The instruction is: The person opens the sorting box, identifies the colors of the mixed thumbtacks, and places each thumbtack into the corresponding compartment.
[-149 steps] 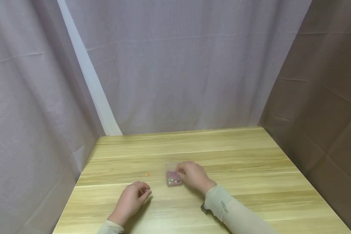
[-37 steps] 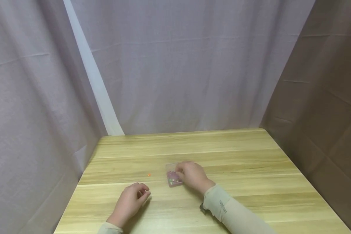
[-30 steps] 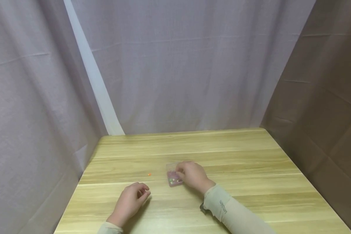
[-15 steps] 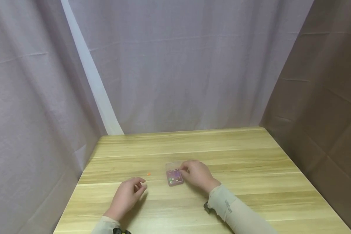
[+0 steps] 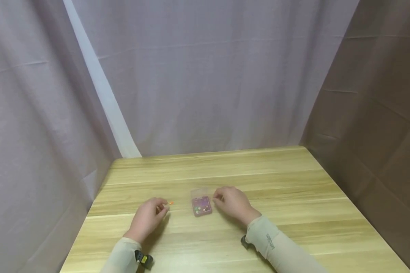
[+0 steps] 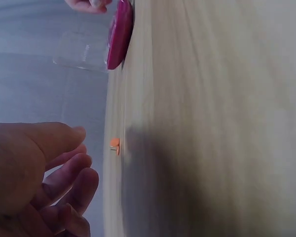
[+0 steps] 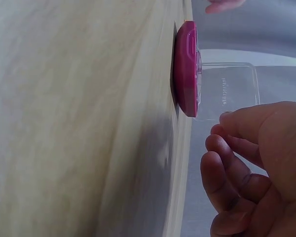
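A small box with a magenta base (image 7: 186, 69) and a raised clear lid (image 7: 232, 89) stands on the table, holding several small coloured pieces; in the head view the box (image 5: 201, 206) lies between the hands. My right hand (image 5: 233, 203) hovers just to its right, fingers loosely bent, with nothing seen between thumb and fingers. To the left of the box lies a small orange piece (image 5: 171, 203) with a short thin metallic-looking part, its kind unclear. My left hand (image 5: 147, 218) is close beside this orange piece (image 6: 115, 145), fingers loosely bent and apart from it.
A wood-grain table (image 5: 259, 167) spreads under both hands. Grey curtains (image 5: 205, 83) hang behind and at the left, and a brown cloth (image 5: 379, 113) hangs at the right. A black strapped device (image 5: 144, 259) is on the left wrist.
My right hand has moved off the box to the right, uncovering its side. The left hand has moved forward to the orange piece. The head view has shifted slightly.
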Demonstrator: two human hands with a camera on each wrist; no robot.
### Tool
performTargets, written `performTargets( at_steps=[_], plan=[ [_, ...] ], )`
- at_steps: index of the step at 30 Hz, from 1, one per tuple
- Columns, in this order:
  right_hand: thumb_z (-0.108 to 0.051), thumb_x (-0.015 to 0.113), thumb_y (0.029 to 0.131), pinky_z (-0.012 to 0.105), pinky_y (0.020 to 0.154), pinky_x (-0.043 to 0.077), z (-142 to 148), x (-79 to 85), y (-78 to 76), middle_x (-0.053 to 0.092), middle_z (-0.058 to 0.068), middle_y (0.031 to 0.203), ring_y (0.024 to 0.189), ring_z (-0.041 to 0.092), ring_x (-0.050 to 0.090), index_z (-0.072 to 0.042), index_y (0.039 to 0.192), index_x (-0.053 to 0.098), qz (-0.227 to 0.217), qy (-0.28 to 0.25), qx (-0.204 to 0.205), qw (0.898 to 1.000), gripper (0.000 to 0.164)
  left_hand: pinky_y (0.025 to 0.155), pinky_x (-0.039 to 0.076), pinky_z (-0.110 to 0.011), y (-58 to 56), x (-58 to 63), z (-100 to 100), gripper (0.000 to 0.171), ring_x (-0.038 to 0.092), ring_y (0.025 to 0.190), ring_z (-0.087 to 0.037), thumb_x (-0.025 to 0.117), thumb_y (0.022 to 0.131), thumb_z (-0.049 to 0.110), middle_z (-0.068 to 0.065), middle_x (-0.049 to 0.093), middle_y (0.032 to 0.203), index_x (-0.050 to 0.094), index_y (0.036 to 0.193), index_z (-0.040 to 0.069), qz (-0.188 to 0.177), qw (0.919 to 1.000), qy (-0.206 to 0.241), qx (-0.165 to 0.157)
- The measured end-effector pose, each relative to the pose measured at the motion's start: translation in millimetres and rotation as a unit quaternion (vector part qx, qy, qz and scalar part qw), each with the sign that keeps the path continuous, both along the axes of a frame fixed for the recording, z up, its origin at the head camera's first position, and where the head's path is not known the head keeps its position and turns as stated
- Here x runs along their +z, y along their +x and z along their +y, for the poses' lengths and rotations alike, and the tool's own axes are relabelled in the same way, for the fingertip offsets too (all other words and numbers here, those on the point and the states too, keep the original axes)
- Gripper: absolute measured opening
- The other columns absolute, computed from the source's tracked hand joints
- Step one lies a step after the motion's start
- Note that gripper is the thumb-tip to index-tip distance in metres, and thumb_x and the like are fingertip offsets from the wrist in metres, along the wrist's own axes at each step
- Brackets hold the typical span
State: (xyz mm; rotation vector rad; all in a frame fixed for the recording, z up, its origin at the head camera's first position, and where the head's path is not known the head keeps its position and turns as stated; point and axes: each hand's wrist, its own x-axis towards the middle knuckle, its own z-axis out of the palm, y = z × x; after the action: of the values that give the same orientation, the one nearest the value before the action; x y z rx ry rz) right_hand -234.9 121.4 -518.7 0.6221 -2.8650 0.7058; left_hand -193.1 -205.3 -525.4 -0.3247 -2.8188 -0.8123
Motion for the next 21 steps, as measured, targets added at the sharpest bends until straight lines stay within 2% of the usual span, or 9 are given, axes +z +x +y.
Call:
performTargets(
  at_steps=[4,12,21],
  plan=[
    [-0.032,0.069,0.088,0.033,0.069,0.054,2.3,-0.5,0.0,0.07,-0.012,0.083,0.072,0.005,0.058,-0.028,0.089,0.073,0.004,0.001,0.002,1.0,0.006,0.065,0.053,-0.034,-9.2,-1.7,1.2,0.021,0.054,0.067,-0.005,0.076,0.085,0.022,0.007,0.065,0.078,0.072,0.104,0.015,0.002,0.9999,-0.014,-0.003],
    [-0.03,0.07,0.087,0.031,0.067,0.053,7.2,-2.3,-1.2,0.069,-0.013,0.082,0.071,0.004,0.057,-0.028,0.088,0.073,0.016,-0.001,0.0,1.0,0.004,0.073,0.056,-0.039,-24.6,-9.2,1.5,0.015,0.058,0.077,-0.01,0.075,0.086,0.025,0.003,0.069,0.088,0.073,0.1,0.018,-0.035,0.9988,-0.034,0.0],
    [-0.029,0.068,0.087,0.03,0.067,0.053,10.5,-3.8,-2.9,0.069,-0.013,0.082,0.07,0.003,0.057,-0.028,0.088,0.073,0.022,-0.007,0.0,1.0,0.005,0.076,0.056,-0.039,-32.8,-8.2,2.6,0.008,0.059,0.081,-0.01,0.075,0.086,0.024,0.005,0.07,0.088,0.074,0.092,0.019,-0.044,0.9981,-0.041,-0.016]
  ],
)
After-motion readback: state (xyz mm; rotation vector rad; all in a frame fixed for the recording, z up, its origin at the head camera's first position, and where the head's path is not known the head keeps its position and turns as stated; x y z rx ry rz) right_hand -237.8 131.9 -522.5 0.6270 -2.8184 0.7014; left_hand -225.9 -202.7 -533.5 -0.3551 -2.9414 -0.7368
